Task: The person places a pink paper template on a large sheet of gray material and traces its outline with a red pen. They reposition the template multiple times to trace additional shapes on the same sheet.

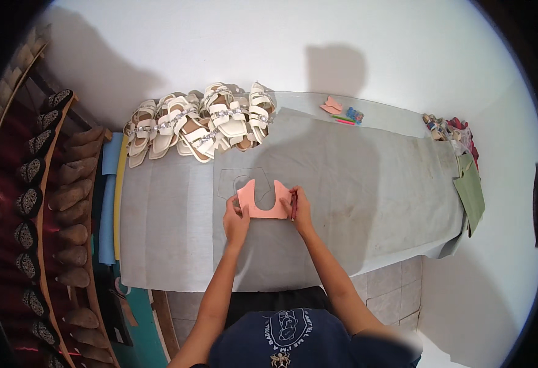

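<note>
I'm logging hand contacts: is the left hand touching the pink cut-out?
Touching. The head view shows the left hand at the left side of the pink cut-out, thumb overlapping its edge.

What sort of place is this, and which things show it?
Probably a shoemaking workshop: white sandals lie piled on the table, shoe-like forms stand in rows at left, and a pink cutout is held partly over a drawn outline.

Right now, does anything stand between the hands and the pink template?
Nothing visible does. The left hand holds the pink template by its left side, the right hand by its right. A dark red pen, also in the right hand, does not block that hold.
</note>
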The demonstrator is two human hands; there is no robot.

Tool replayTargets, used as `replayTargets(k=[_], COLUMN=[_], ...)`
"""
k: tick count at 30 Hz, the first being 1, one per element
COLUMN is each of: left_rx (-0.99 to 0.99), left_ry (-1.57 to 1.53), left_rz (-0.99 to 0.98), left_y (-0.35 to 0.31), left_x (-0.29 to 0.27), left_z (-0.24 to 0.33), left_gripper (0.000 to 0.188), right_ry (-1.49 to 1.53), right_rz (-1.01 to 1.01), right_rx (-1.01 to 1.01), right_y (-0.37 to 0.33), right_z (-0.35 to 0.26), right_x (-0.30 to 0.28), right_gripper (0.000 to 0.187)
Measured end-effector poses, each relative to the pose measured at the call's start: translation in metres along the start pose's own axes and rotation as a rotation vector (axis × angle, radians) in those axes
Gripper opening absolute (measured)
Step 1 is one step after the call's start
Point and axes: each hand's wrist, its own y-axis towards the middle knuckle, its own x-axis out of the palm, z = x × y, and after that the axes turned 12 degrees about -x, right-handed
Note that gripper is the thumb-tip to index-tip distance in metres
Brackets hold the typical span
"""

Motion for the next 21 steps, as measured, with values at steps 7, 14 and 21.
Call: replayTargets(k=[7, 14, 21], left_rx=[0.173, 0.197, 0.199], left_ry=[0.274, 0.459, 0.345], left_rz=[0.135, 0.136, 0.189], left_y=[0.017, 0.019, 0.027], left_x=[0.001, 0.007, 0.003], left_z=[-0.01, -0.006, -0.022], left_gripper=[0.039, 0.037, 0.045], right_ry=[-0.139, -0.215, -0.167], right_rz=[0.101, 0.07, 0.086], right_rx=[-0.189, -0.163, -0.108], right_y=[0.021, 0.021, 0.021], right_z=[-0.016, -0.021, -0.019], right_x=[0.014, 0.015, 0.024], right_gripper=[0.04, 0.037, 0.037])
